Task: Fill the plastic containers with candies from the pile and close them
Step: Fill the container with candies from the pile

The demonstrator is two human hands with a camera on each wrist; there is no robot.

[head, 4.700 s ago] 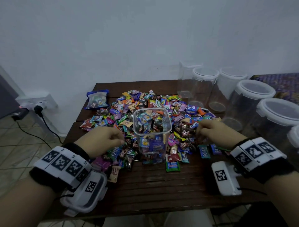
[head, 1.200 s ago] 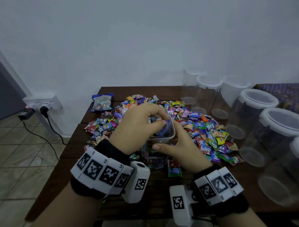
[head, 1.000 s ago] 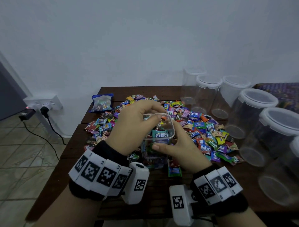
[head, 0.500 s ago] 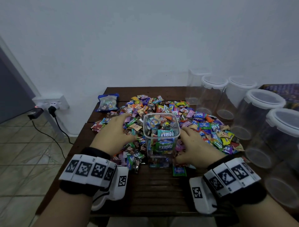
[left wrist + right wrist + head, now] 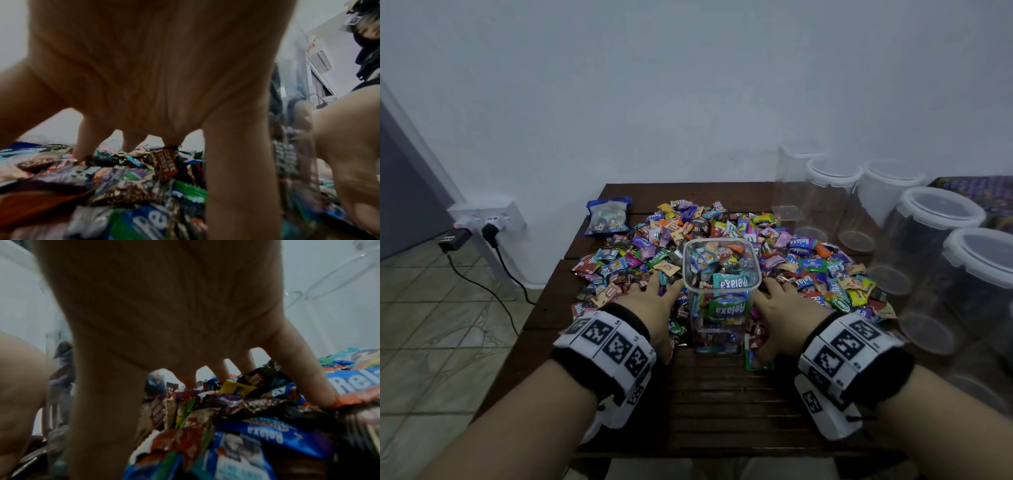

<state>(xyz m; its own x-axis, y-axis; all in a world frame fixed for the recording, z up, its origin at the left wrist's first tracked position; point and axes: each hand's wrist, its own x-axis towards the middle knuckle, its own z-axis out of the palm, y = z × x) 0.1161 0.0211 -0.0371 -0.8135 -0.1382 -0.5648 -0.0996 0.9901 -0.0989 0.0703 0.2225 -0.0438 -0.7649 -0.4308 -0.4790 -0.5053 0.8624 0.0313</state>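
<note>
Fingers (image 5: 88, 142) half-buried in candies (image 5: 640, 253), tips hidden.

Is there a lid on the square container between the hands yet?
No, the square container stands open-topped in the head view, with candies showing up to its rim and no lid on it.

Candy pile (image 5: 722, 246) partly hidden — hands cover it; wrappers blurred.
</note>
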